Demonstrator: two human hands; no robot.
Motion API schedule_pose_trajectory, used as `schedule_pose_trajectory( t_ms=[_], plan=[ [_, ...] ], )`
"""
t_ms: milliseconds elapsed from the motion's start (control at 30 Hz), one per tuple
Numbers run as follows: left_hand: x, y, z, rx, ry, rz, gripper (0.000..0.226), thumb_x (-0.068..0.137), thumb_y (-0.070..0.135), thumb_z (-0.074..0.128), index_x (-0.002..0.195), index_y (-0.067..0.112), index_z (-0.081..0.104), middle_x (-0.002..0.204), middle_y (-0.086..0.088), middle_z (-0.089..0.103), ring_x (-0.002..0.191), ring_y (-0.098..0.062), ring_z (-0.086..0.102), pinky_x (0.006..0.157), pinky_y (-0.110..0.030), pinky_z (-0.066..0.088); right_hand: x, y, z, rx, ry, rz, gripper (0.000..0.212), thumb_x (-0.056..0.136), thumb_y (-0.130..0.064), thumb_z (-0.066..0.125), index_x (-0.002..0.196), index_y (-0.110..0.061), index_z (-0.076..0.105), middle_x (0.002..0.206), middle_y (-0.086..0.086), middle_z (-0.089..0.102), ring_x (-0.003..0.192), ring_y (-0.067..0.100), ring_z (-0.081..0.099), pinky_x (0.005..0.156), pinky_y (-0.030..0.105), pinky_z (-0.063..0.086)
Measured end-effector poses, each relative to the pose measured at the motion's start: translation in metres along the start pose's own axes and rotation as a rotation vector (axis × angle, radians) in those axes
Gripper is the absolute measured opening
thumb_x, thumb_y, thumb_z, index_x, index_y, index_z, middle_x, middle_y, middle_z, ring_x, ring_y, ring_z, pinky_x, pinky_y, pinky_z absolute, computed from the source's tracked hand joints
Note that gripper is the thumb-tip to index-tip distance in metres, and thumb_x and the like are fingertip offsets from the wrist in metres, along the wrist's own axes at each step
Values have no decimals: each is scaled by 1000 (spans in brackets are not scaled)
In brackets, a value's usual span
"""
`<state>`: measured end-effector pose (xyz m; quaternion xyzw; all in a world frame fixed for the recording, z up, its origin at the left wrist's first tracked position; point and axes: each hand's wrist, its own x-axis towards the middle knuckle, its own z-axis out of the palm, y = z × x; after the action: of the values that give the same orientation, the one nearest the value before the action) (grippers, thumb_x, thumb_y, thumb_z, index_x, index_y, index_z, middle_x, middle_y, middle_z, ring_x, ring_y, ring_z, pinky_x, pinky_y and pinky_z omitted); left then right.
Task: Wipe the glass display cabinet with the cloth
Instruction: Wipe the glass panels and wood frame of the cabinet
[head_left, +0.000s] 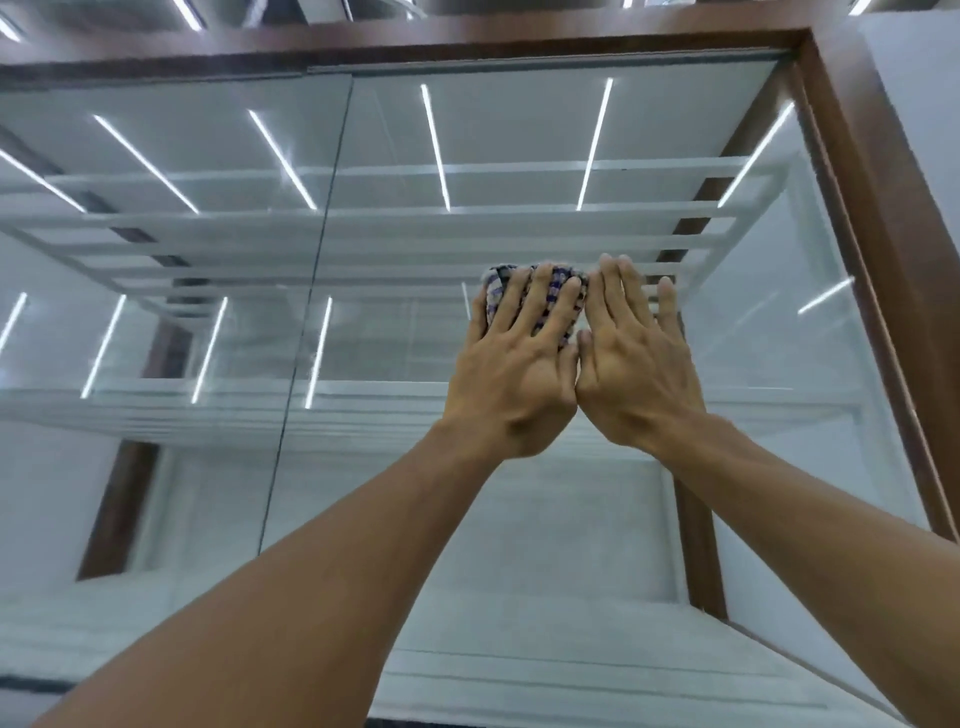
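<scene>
A tall glass display cabinet (753, 322) with a brown wooden frame fills the view, with white shelves behind its panes. A checked blue-and-white cloth (558, 291) lies flat against the right glass pane. My left hand (514, 374) presses on the cloth with straight, spread fingers. My right hand (636, 364) lies flat on the bare glass just to the right of the cloth, its thumb touching my left hand. Most of the cloth is hidden under my left fingers.
A vertical seam (306, 322) divides the left pane from the right pane. The brown frame post (878, 260) runs down the right side, with a white wall (919, 104) beyond it. Ceiling light strips reflect in the glass.
</scene>
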<state>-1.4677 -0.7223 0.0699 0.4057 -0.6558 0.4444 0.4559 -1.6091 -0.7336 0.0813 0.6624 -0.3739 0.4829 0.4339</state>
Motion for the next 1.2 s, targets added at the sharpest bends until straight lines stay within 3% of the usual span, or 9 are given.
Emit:
schedule_pose_trajectory(
  t_ms=[333, 433, 500, 567, 733, 833, 900, 1067, 1200],
  plan=[
    [-38, -146, -51, -8, 37, -230, 64, 103, 42, 15, 163, 30, -2, 172, 6, -12, 156, -8, -18, 127, -36, -16, 46, -153, 42, 4, -54, -134, 76, 93, -42, -7, 160, -7, -4, 170, 12, -6, 158, 24, -10, 126, 53, -9],
    [-48, -174, -61, -7, 70, -293, 59, 109, 37, 21, 163, 30, -2, 172, 7, -11, 156, -7, -17, 125, -32, -18, 45, -188, 53, -17, -46, -186, 70, 97, -36, 2, 161, -8, -1, 171, 13, -4, 158, 26, -9, 126, 55, -10],
    [-70, -177, -59, -39, 100, -354, 60, 109, 37, 21, 163, 30, -3, 172, 7, -12, 156, -6, -19, 126, -34, -18, 40, -194, 55, -9, -60, -185, 74, 95, -40, -6, 161, -8, -1, 170, 14, -7, 158, 27, -11, 126, 55, -11],
    [-103, -162, -51, -45, 124, -380, 62, 106, 40, 16, 163, 30, -6, 172, 7, -15, 155, -6, -23, 126, -36, -17, 36, -188, 55, 11, -59, -188, 80, 90, -41, -8, 162, -8, 2, 170, 14, -7, 158, 26, -11, 126, 53, -11],
    [-116, -152, -50, 13, 5, -109, 63, 105, 40, 17, 163, 27, -2, 172, 5, -13, 156, -8, -22, 126, -35, -16, 20, -164, 47, 50, -48, -204, 78, 91, -40, 3, 163, -10, 10, 171, 13, 0, 158, 25, -6, 127, 49, -8],
    [-77, -155, -55, -5, 53, -302, 61, 109, 37, 21, 162, 29, -6, 172, 4, -15, 156, -10, -21, 125, -34, -21, 9, -132, 40, 38, 0, -127, 65, 99, -31, 19, 162, -13, 18, 170, 15, 6, 159, 27, -1, 128, 52, -3],
    [-69, -131, -45, -4, 62, -340, 61, 109, 36, 21, 163, 27, -7, 171, 3, -17, 156, -13, -23, 126, -39, -18, 2, -110, 34, 30, 1, -95, 65, 100, -32, 19, 162, -12, 18, 170, 15, 5, 159, 27, -1, 128, 50, -4],
    [-76, -54, -15, 10, -37, 13, 64, 104, 44, 9, 164, 26, -4, 172, 1, -15, 156, -15, -23, 126, -42, -16, -9, -66, 16, 25, -14, -15, 72, 96, -39, 8, 162, -10, 9, 170, 15, -1, 158, 26, -5, 128, 50, -4],
    [-30, -35, -14, -19, -8, -133, 63, 109, 37, 22, 164, 26, -7, 171, 0, -19, 156, -16, -25, 124, -39, -22, -24, -25, 8, 8, 33, 9, 68, 99, -38, 14, 163, -15, 13, 170, 14, 3, 159, 26, -1, 128, 49, -2]
  ],
)
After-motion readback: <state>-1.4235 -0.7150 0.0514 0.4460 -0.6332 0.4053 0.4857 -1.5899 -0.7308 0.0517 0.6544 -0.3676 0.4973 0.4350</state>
